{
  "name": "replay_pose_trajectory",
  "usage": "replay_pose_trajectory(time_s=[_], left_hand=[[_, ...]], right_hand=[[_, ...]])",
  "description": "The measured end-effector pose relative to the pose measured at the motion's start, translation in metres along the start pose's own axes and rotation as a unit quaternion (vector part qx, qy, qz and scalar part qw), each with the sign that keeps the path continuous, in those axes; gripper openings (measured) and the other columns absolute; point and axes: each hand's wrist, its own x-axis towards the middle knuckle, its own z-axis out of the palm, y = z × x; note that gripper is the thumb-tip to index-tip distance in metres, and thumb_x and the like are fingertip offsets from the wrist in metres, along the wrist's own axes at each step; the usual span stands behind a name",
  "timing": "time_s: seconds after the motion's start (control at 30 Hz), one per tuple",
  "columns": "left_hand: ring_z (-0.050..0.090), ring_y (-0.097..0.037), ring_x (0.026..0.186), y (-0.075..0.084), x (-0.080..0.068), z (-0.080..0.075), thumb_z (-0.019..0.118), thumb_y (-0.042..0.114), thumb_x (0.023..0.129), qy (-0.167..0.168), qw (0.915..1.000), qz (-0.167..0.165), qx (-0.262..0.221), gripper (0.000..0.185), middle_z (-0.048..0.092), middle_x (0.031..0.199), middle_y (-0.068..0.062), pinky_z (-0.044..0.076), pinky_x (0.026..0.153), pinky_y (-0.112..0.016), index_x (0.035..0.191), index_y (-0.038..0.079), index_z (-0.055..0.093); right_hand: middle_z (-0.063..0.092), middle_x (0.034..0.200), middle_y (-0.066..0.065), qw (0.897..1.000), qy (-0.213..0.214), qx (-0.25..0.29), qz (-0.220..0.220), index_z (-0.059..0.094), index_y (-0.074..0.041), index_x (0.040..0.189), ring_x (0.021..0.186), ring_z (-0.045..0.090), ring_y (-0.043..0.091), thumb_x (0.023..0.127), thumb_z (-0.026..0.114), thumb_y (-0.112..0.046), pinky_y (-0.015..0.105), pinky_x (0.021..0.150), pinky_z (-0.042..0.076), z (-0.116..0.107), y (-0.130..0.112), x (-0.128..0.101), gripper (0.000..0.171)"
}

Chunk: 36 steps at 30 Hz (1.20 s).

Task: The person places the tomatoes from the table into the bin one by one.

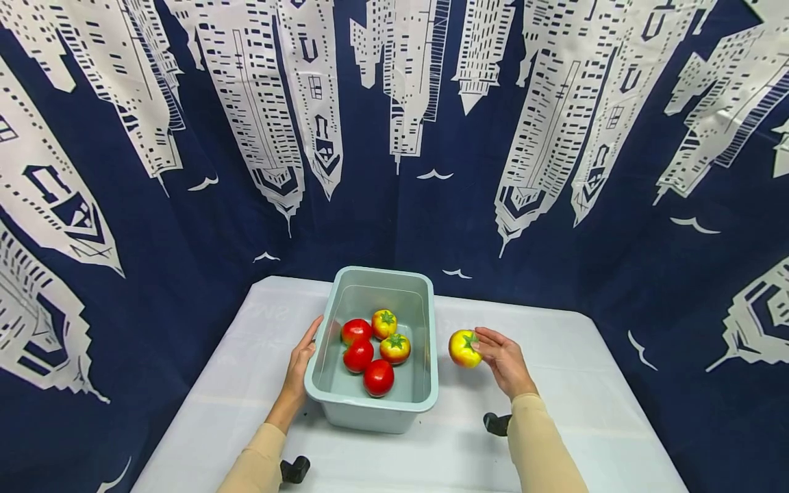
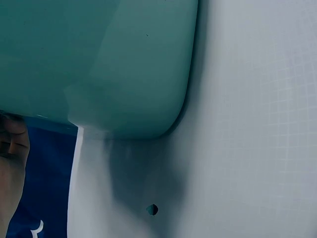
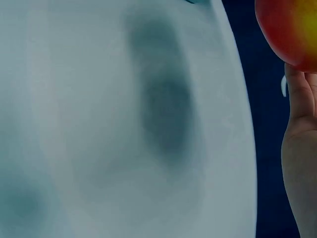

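A yellow-and-red tomato (image 1: pixel 464 348) with a green leafy top is pinched between the thumb and fingers of my right hand (image 1: pixel 504 361), to the right of the bin. Part of this tomato (image 3: pixel 297 29) shows at the top right of the right wrist view. My left hand (image 1: pixel 302 361) lies against the outer left side of a pale green plastic bin (image 1: pixel 382 405), its fingers along the wall beneath the rim. Inside the bin sit several tomatoes: red ones, such as the front tomato (image 1: pixel 379 378), and two yellow-red ones, including the rear tomato (image 1: pixel 384 323).
The bin stands on a table with a white cover (image 1: pixel 456 452). Behind and around hangs a dark blue cloth (image 1: pixel 394 226) printed with white buildings. Black wrist-worn pieces show beside the left forearm (image 1: pixel 296 470) and the right forearm (image 1: pixel 496 424).
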Motion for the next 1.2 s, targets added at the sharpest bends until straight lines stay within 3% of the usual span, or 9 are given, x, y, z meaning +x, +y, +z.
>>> replay_pose_trajectory(time_s=[0.3, 0.5, 0.6, 0.73, 0.9, 1.0, 1.1, 1.2], left_hand=[[0.030, -0.001, 0.139, -0.002, 0.001, -0.004, 0.025, 0.010, 0.092, -0.003, 1.0000, -0.003, 0.006, 0.061, 0.026, 0.161, -0.008, 0.022, 0.108, -0.018, 0.153, 0.016, 0.032], [0.027, -0.001, 0.142, -0.001, 0.001, -0.006, 0.025, 0.011, 0.092, 0.000, 0.9999, -0.016, 0.004, 0.062, 0.026, 0.161, -0.002, 0.017, 0.114, -0.029, 0.153, 0.020, 0.033], [0.024, -0.009, 0.145, -0.001, 0.002, -0.006, 0.025, 0.011, 0.092, 0.000, 0.9999, -0.012, 0.006, 0.062, 0.025, 0.161, -0.004, 0.013, 0.117, -0.041, 0.153, 0.019, 0.033], [0.026, -0.010, 0.144, -0.002, 0.002, -0.005, 0.025, 0.011, 0.092, 0.003, 0.9999, -0.009, 0.010, 0.062, 0.026, 0.161, -0.005, 0.013, 0.117, -0.045, 0.152, 0.018, 0.033], [0.031, -0.003, 0.138, -0.002, 0.003, -0.003, 0.026, 0.012, 0.092, 0.001, 1.0000, -0.002, 0.005, 0.061, 0.027, 0.160, -0.008, 0.023, 0.110, -0.022, 0.152, 0.016, 0.033], [0.031, -0.003, 0.138, -0.002, 0.004, -0.002, 0.026, 0.012, 0.092, -0.004, 1.0000, 0.001, 0.003, 0.061, 0.026, 0.161, -0.010, 0.024, 0.106, -0.015, 0.153, 0.014, 0.032], [0.031, -0.004, 0.138, -0.001, 0.005, -0.003, 0.026, 0.013, 0.092, -0.003, 1.0000, -0.002, 0.004, 0.061, 0.026, 0.161, -0.009, 0.024, 0.107, -0.018, 0.153, 0.015, 0.032], [0.029, -0.006, 0.139, -0.001, 0.006, -0.004, 0.026, 0.012, 0.092, -0.002, 1.0000, -0.004, 0.006, 0.061, 0.026, 0.161, -0.008, 0.020, 0.113, -0.030, 0.153, 0.016, 0.032]], right_hand=[[0.065, 0.104, -0.016, 1.000, -0.009, -0.003, -0.020, 0.040, 0.004, 0.144, 0.097, 0.063, 0.001, 0.084, 0.071, -0.003, 0.016, 0.084, 0.051, -0.004, -0.036, 0.003, 0.068], [0.065, 0.105, -0.015, 0.999, -0.011, 0.005, -0.033, 0.041, 0.004, 0.143, 0.098, 0.063, 0.001, 0.084, 0.071, -0.002, 0.016, 0.083, 0.052, 0.005, -0.050, 0.006, 0.066], [0.063, 0.110, -0.012, 0.999, -0.016, 0.005, -0.035, 0.042, 0.002, 0.143, 0.100, 0.062, 0.001, 0.084, 0.070, -0.003, 0.016, 0.084, 0.052, 0.014, -0.057, 0.009, 0.066], [0.061, 0.113, -0.009, 0.999, -0.029, 0.003, -0.045, 0.044, 0.002, 0.142, 0.101, 0.062, 0.002, 0.085, 0.069, -0.003, 0.017, 0.085, 0.052, 0.033, -0.065, 0.011, 0.063], [0.063, 0.116, -0.004, 0.997, -0.054, -0.003, -0.063, 0.046, 0.003, 0.140, 0.103, 0.063, 0.006, 0.085, 0.068, -0.001, 0.019, 0.085, 0.053, 0.060, -0.071, 0.014, 0.059], [0.064, 0.119, -0.002, 0.995, -0.072, -0.010, -0.070, 0.050, 0.003, 0.137, 0.103, 0.064, 0.007, 0.084, 0.068, -0.001, 0.020, 0.086, 0.053, 0.074, -0.075, 0.014, 0.056], [0.066, 0.117, -0.001, 0.993, -0.091, -0.014, -0.072, 0.050, 0.003, 0.137, 0.104, 0.064, 0.008, 0.084, 0.069, -0.002, 0.021, 0.087, 0.053, 0.085, -0.079, 0.014, 0.057], [0.068, 0.111, -0.003, 0.991, -0.111, -0.002, -0.075, 0.048, 0.005, 0.138, 0.102, 0.065, 0.009, 0.083, 0.068, 0.000, 0.021, 0.086, 0.053, 0.093, -0.081, 0.014, 0.059]])
